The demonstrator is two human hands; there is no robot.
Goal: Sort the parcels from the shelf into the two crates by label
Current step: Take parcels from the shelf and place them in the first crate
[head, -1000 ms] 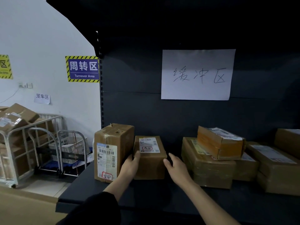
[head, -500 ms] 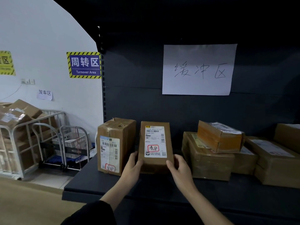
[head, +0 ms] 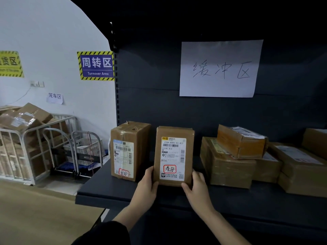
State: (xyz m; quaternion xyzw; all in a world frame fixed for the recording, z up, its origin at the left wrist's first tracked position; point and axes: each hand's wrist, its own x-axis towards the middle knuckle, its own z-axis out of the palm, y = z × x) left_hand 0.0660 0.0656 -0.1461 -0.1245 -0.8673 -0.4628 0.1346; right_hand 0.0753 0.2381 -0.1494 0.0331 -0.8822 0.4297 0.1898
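Containers: a wire cage cart (head: 23,138) at the far left holds piled cardboard boxes (head: 26,117). Beside it, a white plastic basket (head: 85,147) sits on a hand trolley (head: 70,167); the basket's contents cannot be determined.

Task item: a brown parcel (head: 174,156) stands upright over the front of the dark shelf (head: 99,193). It is between a taller upright parcel (head: 129,151) on its left and a stack of parcels (head: 228,168) on its right. Its long axis is vertical. The shipping label (head: 173,158) faces the camera, with the barcode near the top and the red-circled handwritten mark near the bottom. Whether the lower edge touches the shelf cannot be determined.

Hands: the left hand (head: 146,188) grips the lower left corner. The right hand (head: 198,190) grips the lower right corner.
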